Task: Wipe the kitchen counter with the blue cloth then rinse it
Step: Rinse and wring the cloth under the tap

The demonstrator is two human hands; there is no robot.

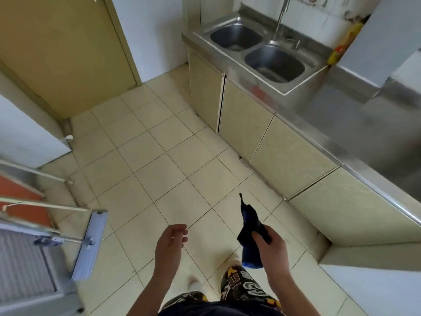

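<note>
The right hand [270, 244] grips the bunched blue cloth [250, 226], well short of the table [355, 124]; left hand [170, 241] slack, fingers loose. Its dangling ends could drip or slip out.

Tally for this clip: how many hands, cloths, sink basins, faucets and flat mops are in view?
Hands: 2, left hand empty, right hand gripping the cloth
Blue cloth: 1
Sink basins: 2, far basin and near basin
Faucet: 1
Flat mop: 1
Total: 7
</note>
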